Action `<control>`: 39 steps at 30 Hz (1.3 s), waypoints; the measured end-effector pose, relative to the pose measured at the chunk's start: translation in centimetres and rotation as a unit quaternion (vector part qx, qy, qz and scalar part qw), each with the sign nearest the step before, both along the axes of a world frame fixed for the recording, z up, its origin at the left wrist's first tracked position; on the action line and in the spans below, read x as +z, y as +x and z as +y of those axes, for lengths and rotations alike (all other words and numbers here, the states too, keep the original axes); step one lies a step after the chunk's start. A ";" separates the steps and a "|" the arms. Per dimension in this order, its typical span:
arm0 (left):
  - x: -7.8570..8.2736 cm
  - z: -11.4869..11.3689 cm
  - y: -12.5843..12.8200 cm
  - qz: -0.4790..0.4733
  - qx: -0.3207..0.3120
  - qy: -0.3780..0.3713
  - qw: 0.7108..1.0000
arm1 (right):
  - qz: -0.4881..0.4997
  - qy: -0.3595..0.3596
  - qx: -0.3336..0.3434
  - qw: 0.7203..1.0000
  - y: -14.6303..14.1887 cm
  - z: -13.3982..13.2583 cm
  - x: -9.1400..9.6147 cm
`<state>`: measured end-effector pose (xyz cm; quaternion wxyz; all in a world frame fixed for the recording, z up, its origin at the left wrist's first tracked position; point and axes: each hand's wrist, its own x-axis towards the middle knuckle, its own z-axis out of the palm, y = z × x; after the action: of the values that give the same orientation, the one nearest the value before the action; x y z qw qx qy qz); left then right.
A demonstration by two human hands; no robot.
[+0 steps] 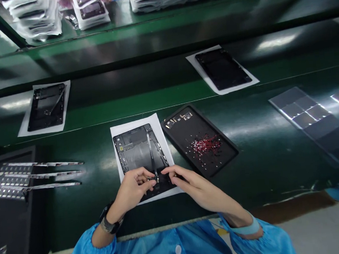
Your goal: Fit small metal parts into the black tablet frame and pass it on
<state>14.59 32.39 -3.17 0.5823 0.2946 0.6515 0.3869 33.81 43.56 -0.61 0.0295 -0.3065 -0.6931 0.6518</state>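
I see the open tablet shell on white paper on the green table; my left hand pinches a small connector at its lower edge; my right hand rests fingertips there, fingers loosely together; a black parts tray lies just beside.

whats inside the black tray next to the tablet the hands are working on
The black tray holds a heap of small red parts with pale specks around it, and a few small components at its far corner. Nothing covers it; the parts are too small to identify.
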 end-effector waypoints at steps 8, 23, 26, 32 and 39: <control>0.0 0.0 0.0 -0.001 -0.003 0.005 1.000 | -0.024 -0.117 -0.040 0.992 0.0 -0.5 -1.4; 0.2 -0.1 0.1 -0.005 -0.016 0.009 1.000 | -0.059 -0.066 0.033 0.996 -1.2 -0.6 -1.6; 0.2 -0.1 0.1 -0.004 -0.022 0.008 1.000 | -0.074 -0.056 0.034 0.995 -1.4 -0.7 -1.7; 0.4 0.0 0.0 0.000 -0.035 0.007 0.999 | -0.063 -0.024 0.046 0.997 -1.5 -0.8 -2.0; 0.3 0.0 0.0 -0.003 -0.039 0.010 0.999 | -0.067 -0.029 0.051 0.996 -1.4 -0.7 -2.1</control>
<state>14.61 32.37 -2.87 0.5958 0.3248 0.6339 0.3711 32.40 42.81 -2.73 -0.0593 -0.3146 -0.6889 0.6504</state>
